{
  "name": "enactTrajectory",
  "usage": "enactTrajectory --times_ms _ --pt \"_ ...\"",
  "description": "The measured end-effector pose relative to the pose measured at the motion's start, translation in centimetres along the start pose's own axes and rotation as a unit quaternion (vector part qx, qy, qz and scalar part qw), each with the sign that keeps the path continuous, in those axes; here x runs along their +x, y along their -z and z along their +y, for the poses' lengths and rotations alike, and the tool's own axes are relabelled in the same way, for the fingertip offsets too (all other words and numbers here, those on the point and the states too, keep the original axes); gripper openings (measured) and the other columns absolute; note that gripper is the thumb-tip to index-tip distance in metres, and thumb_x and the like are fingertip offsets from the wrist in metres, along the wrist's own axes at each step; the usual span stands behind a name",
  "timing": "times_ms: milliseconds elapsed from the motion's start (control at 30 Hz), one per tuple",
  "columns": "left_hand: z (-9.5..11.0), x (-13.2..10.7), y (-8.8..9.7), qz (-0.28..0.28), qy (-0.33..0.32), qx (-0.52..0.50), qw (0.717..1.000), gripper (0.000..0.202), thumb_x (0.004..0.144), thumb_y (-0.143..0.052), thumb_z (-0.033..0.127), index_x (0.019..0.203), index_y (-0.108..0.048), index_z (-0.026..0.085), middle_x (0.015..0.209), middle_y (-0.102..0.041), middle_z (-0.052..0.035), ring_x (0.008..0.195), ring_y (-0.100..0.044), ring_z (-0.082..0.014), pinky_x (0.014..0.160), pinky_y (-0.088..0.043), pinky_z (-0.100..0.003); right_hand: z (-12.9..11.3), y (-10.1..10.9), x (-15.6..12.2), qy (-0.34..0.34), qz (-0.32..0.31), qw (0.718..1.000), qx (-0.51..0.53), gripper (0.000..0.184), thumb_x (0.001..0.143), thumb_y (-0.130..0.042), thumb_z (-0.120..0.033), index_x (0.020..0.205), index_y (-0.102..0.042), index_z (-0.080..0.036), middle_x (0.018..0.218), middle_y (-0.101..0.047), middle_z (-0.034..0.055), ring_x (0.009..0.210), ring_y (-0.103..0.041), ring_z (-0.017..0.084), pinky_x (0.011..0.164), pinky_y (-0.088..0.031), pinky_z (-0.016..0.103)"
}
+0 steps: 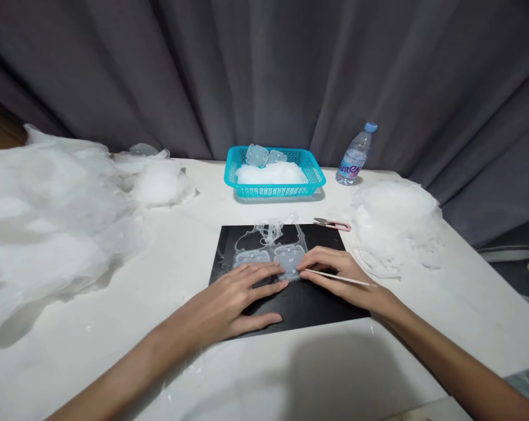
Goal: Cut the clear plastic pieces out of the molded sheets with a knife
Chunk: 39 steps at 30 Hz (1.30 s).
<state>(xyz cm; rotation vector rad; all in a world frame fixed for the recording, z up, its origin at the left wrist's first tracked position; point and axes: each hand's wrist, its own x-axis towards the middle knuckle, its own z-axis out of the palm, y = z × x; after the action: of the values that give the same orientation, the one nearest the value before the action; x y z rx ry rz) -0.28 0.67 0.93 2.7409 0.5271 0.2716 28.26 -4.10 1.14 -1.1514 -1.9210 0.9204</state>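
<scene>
Well short of the tabletop's far edge, translucent panels are best steadied under the left hand, fingers spread; the thin stick is pinched by the right hand.

Two translucent square pieces flat on black mat, thin white stick aslant.

Plates pale grey; mat black; basket turquoise; curtain dark grey; table white.

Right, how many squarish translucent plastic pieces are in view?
4: left piece on the black mat, right piece beside it, two pieces in the turquoise basket; others may be hidden.
</scene>
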Motion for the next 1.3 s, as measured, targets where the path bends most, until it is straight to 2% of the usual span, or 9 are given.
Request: enactTrajectory --times_ms 133,467,667,800,933,1100,1300 --pt "-0.3 -0.2 -0.3 0.013 0.002 -0.013 1.000 0.056 0.103 -0.061 0.052 0.154 -0.054 0.032 0.164 -0.048 -0.0062 0.144 -0.056 -0.0292 0.119 -0.048 -0.046 -0.3 -0.7 -0.7 -0.003 -0.016 1.000 0.012 0.010 0.103 -0.063 -0.026 0.109 -0.072 -0.023 0.110 -0.072 0.0025 0.102 -0.069 0.015 0.090 -0.054 0.026" --pt "0.1 0.0 -0.5 0.009 -0.007 0.025 1.000 0.060 0.104 -0.058 0.053 0.158 -0.049 0.027 0.162 -0.049 -0.0078 0.145 -0.054 -0.0297 0.119 -0.047 -0.047 -0.2 -1.1 -1.0 0.036 -0.020 0.997 -0.072 0.008 0.104 -0.064 -0.024 0.107 -0.071 -0.023 0.105 -0.074 0.0030 0.102 -0.068 0.017 0.095 -0.052 0.030" --pt "0.5 0.2 -0.8 0.017 0.010 0.034 0.999 0.056 0.103 -0.057 0.056 0.152 -0.056 0.029 0.161 -0.052 -0.0068 0.141 -0.058 -0.0309 0.116 -0.048 -0.047 -0.2 -1.1 -1.4 0.064 -0.027 0.993 -0.097 0.009 0.105 -0.060 -0.022 0.110 -0.068 -0.022 0.107 -0.073 0.0052 0.101 -0.067 0.018 0.093 -0.053 0.033" --pt "0.6 0.3 -0.8 0.035 0.021 0.022 0.999 0.050 0.102 -0.059 0.056 0.145 -0.063 0.030 0.156 -0.058 -0.0049 0.134 -0.064 -0.0287 0.113 -0.049 -0.045 -0.2 -1.2 -1.3 0.099 -0.022 0.988 -0.117 0.009 0.105 -0.059 -0.018 0.111 -0.066 -0.020 0.105 -0.073 0.0069 0.099 -0.067 0.020 0.090 -0.054 0.035" --pt "0.9 0.7 -0.9 0.055 0.039 0.017 0.998 0.044 0.107 -0.052 0.051 0.143 -0.065 0.029 0.151 -0.064 -0.0032 0.131 -0.066 -0.0261 0.109 -0.051 -0.043 0.0 -1.4 -1.2 0.120 -0.016 0.983 -0.141 0.009 0.104 -0.058 -0.016 0.110 -0.064 -0.019 0.104 -0.073 0.0078 0.097 -0.066 0.021 0.089 -0.054 0.035" --pt "1.1 0.9 -1.1 0.056 0.023 0.058 0.996 0.046 0.110 -0.046 0.051 0.140 -0.068 0.026 0.150 -0.064 -0.0050 0.130 -0.066 -0.0276 0.106 -0.052 -0.045 0.2 -1.6 -1.2 0.136 -0.009 0.977 -0.166 0.008 0.104 -0.058 -0.016 0.110 -0.063 -0.020 0.102 -0.073 0.0072 0.095 -0.067 0.020 0.088 -0.055 0.035" --pt "1.3 1.0 -1.3 0.076 0.027 0.054 0.995 0.045 0.106 -0.054 0.054 0.138 -0.070 0.026 0.149 -0.065 -0.0059 0.129 -0.066 -0.0280 0.108 -0.052 -0.044 -0.1 -2.6 -1.3 0.167 0.024 0.952 -0.256 0.009 0.105 -0.055 -0.015 0.108 -0.062 -0.018 0.100 -0.075 0.0085 0.093 -0.069 0.020 0.086 -0.057 0.033"
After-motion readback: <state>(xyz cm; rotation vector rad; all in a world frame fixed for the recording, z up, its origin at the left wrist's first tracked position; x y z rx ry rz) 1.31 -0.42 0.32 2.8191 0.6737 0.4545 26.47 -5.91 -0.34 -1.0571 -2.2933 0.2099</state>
